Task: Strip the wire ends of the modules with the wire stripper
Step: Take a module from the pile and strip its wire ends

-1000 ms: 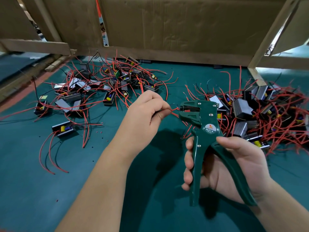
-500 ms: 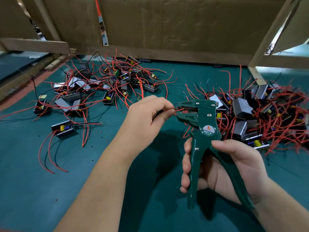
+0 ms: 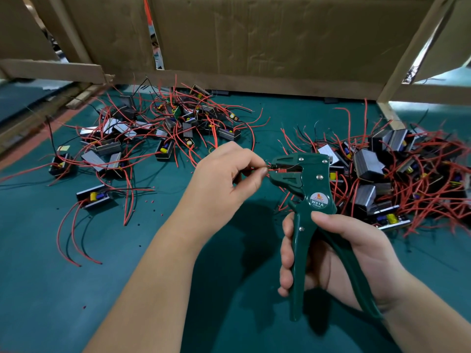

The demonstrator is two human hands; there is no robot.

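My right hand (image 3: 339, 253) grips the handles of a dark green wire stripper (image 3: 305, 189), held upright above the table with its jaws pointing left. My left hand (image 3: 224, 179) pinches a thin red wire (image 3: 270, 169) between thumb and forefinger, and the wire end lies inside the stripper's jaws. The module on that wire is hidden behind my left hand. A pile of small black modules with red wires (image 3: 397, 174) lies on the right, and another pile of modules (image 3: 158, 131) spreads over the back left.
The green table mat (image 3: 102, 289) carries small bits of red insulation near a lone module (image 3: 94, 197) at the left. Brown cardboard walls (image 3: 280, 39) and wooden battens (image 3: 392, 115) close the back. A wooden strip runs along the left edge.
My left hand has brought the red wire rightwards into the stripper's jaws, which were apart from it a second ago. The stripper has shifted slightly left and down towards the wire.
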